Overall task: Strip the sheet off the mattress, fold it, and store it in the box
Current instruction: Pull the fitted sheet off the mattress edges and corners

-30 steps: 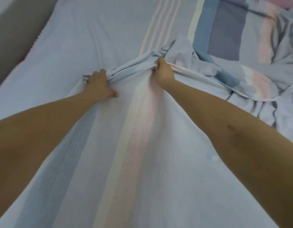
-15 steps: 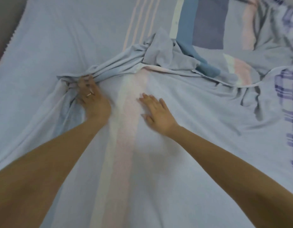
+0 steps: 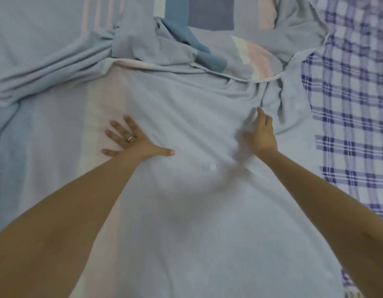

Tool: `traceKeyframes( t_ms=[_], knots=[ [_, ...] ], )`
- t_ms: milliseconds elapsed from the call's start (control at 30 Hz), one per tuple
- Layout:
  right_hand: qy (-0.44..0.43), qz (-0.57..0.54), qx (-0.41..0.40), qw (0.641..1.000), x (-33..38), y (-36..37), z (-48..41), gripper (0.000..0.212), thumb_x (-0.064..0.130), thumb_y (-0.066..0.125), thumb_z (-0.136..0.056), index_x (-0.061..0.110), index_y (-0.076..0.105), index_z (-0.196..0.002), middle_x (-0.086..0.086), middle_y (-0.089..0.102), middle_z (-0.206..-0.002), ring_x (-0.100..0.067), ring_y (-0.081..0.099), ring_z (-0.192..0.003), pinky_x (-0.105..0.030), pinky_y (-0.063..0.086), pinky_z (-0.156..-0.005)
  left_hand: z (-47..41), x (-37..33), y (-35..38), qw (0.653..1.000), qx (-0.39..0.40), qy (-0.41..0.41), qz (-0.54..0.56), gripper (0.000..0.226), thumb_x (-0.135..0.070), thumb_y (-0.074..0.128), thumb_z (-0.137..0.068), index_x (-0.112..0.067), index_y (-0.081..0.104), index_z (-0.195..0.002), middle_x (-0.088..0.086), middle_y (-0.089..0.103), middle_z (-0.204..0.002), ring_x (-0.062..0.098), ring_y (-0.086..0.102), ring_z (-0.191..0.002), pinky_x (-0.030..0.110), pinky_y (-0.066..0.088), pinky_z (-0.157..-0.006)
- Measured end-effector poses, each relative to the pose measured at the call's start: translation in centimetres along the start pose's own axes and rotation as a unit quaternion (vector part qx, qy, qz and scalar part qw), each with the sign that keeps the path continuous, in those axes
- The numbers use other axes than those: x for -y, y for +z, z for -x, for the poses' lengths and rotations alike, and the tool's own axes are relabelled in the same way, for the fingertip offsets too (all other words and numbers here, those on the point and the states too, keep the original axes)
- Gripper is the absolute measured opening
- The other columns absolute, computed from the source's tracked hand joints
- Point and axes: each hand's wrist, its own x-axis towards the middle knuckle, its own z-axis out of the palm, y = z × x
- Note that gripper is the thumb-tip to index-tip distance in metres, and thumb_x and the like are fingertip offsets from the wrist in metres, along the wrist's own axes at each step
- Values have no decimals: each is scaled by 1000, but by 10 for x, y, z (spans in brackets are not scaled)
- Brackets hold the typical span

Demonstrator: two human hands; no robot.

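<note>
The pale blue sheet (image 3: 186, 117) with pink, cream and darker blue stripes lies folded back over itself across the bed, its far edge bunched into creases. My left hand (image 3: 132, 140) lies flat on the pink stripe with fingers spread, a ring on one finger. My right hand (image 3: 261, 132) rests on the sheet to the right with straight fingers, a small ridge of cloth raised beside it. Neither hand grips the fabric. No box is in view.
A white cloth with a dark blue check pattern (image 3: 354, 117) covers the bed's right side, partly under the sheet's edge. More striped sheet (image 3: 209, 11) spreads flat at the top.
My left hand let go of the bunched edge and moved right, now flat on the pink stripe. My right hand slid right across the sheet. The view shifted right, showing more checked cloth.
</note>
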Motion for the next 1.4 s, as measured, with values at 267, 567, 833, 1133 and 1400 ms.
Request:
traceKeyframes(
  t_ms=[267,567,833,1133,1400],
  knots=[
    [79,2,9,997,15,2,-73,30,25,47,-93,14,50,-121,-14,60,-122,-33,54,-114,-32,40,-82,-7,-9,7,999,-2,-29,-43,170,-75,79,-27,-21,-41,-136,14,-44,-144,38,-38,-133,75,-6,-97],
    [169,-270,-59,946,22,-8,-120,40,23,31,-101,12,44,-137,-11,52,-133,-25,49,-120,-29,34,-99,-14,-18,9,997,5,-51,-51,176,-77,72,-13,-22,-42,-134,15,-43,-144,37,-37,-133,72,-7,-103],
    [56,-104,-34,992,44,39,-55,76,45,46,-94,17,6,-152,-10,9,-158,-30,8,-146,-52,7,-114,-14,-20,7,997,8,-61,-55,175,-76,75,-16,-22,-43,-134,15,-44,-144,38,-37,-133,70,-8,-105],
    [-245,205,29,947,-64,78,14,69,71,16,-88,42,8,-149,1,18,-158,-40,13,-143,-76,11,-100,-14,-22,11,995,-7,-64,-71,170,-71,80,-27,-21,-40,-136,13,-42,-145,36,-36,-135,70,-8,-104],
    [211,21,46,976,-25,24,-88,75,67,23,-91,36,-13,-150,7,-13,-159,-35,-9,-145,-73,1,-105,-10,-24,11,996,-13,-62,-65,170,-71,81,-26,-24,-40,-136,11,-42,-146,35,-35,-135,74,-6,-99]
  ],
)
